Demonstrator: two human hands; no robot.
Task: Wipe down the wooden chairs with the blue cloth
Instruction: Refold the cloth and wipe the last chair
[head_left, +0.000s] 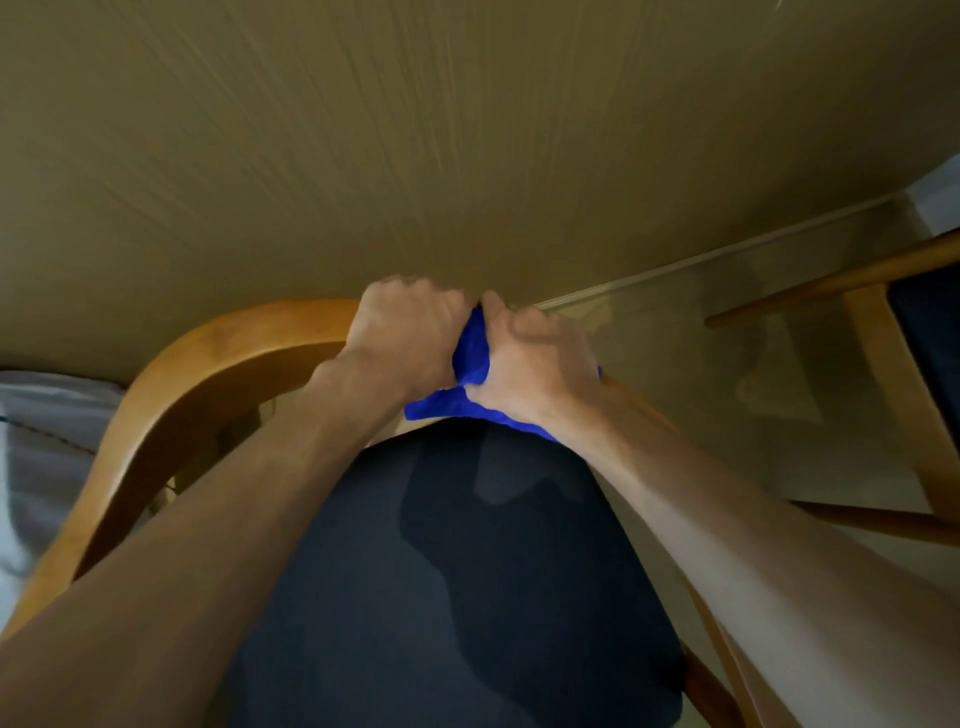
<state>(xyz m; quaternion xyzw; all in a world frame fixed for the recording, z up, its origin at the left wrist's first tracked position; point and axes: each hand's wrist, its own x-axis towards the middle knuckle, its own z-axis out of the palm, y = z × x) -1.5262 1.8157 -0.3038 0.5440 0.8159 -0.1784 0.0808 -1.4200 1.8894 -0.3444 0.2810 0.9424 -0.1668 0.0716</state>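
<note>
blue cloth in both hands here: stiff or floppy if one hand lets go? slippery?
Likely floppy: the blue cloth is bunched between the left hand and right hand, with a loose edge sagging toward the dark seat. Probably light, since it crumples small. Its surface looks napped, so it should grip the chair back rather than slide, though blur limits this.

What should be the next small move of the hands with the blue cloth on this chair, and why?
Probably slide the blue cloth leftward along the curved wooden backrest. Both the left hand and the right hand hold the cloth bunched at the top of the rail, and a long stretch of bare wood runs down to the left of them.
</note>
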